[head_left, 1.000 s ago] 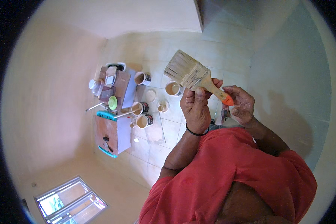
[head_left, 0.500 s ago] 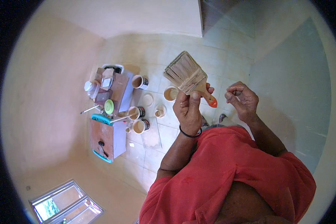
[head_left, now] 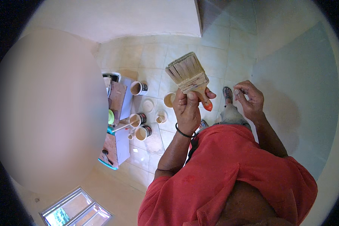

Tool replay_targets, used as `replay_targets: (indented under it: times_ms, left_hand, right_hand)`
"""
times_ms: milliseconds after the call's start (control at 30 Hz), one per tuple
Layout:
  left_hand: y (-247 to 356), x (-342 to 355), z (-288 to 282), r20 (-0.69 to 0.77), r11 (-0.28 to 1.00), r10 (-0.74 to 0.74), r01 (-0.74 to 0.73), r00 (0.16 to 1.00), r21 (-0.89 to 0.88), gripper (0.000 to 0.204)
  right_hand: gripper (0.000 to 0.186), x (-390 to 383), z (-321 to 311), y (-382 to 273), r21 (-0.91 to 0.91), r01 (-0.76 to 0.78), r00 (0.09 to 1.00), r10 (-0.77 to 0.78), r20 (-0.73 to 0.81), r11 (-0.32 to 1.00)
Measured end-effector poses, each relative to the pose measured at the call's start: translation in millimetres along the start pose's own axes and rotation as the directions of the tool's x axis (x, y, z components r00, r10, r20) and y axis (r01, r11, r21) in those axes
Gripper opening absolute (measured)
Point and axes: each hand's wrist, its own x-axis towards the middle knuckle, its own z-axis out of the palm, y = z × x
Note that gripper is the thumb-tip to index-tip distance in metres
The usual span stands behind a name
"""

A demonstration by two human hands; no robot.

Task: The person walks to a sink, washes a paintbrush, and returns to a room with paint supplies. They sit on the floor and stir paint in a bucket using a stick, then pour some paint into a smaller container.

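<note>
My left hand grips a wide flat paintbrush by its wooden handle, in front of my chest. The bristles point up and to the left, caked with beige paint, and dried paint covers the ferrule. The handle's orange-red tip sticks out below the fingers. Off to the right of the brush, my right hand is raised with its fingers curled and the thumb near the fingertips. A small pale spot shows at those fingertips; I cannot make out whether it is a held thing or paint.
Left on the tiled floor stand several paint buckets, one with a stick in it, beside board-topped storage boxes. A tub stands below the brush. A grey panel rises at the right. A large blur hides the far left.
My view has shifted slightly, and my right foot and leg now show between my hands. My left hand keeps its grip on the paintbrush; my right hand has moved slightly to the right.
</note>
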Motion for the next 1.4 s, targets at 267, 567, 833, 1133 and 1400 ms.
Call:
replay_targets:
  times_ms: [267, 567, 833, 1133, 1400]
  left_hand:
    - [-38.4, 92.2, 46.4, -0.127, 0.997, 0.000, 0.010, 0.992, 0.082, 0.047]
    - [-79.9, 177.2, 77.2, -0.212, 0.888, 0.260, -0.146, 0.942, 0.436, 0.082]
    - [-128.1, 254.3, 71.7, -0.002, 0.733, 0.473, -0.392, 0.881, 0.555, 0.071]
    - [-167.6, 351.9, 63.7, 0.143, 0.806, 0.269, -0.304, 0.952, 0.507, 0.083]
    - [-212.2, 487.2, 61.3, 0.353, 0.796, 0.268, -0.412, 0.896, 0.443, 0.070]
  right_hand:
    - [0.017, 152.1, -42.1, -6.5, -0.011, 0.336, 0.922, -0.326, 0.207, 0.942]
    - [0.018, 269.9, -98.4, 23.2, 0.091, 0.364, 0.906, -0.375, 0.196, 0.927]
    - [0.019, 323.2, -122.8, 41.5, 0.174, 0.320, 0.897, -0.357, 0.260, 0.931]
    - [0.017, 392.9, -133.5, 73.5, 0.441, -0.269, 0.941, 0.137, 0.309, 0.856]
    - [0.022, 504.1, -142.1, 102.3, 0.455, -0.424, 0.905, 0.342, 0.254, 0.783]
